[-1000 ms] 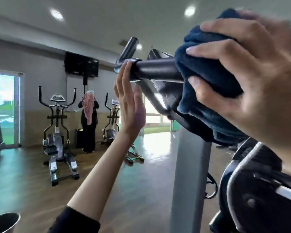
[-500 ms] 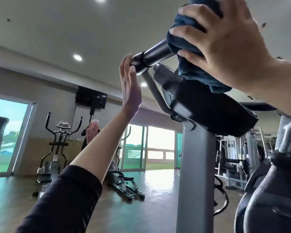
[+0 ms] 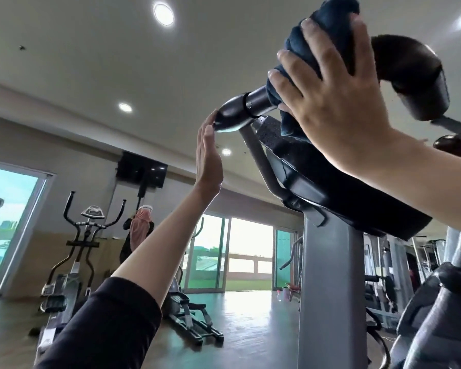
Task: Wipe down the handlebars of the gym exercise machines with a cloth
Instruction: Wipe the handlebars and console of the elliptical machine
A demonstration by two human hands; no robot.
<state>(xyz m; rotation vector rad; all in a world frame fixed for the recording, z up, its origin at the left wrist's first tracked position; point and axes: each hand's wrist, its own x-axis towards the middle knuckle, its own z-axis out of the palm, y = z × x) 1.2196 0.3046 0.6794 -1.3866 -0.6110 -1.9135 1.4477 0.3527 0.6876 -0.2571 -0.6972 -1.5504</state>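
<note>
Right hand [image 3: 338,107]: clenching the dark blue terry cloth [image 3: 328,14] round the black tubular handlebar [image 3: 256,98], now sitting farther toward 2 o'clock from the end cap than a second ago.
Left hand [image 3: 209,161]: fingers straight, grasping nothing, still bracing the bar's tip at its 8 o'clock end.
Meaning: the outer stretch is probably wiped, so the bend is likely coming next.
</note>
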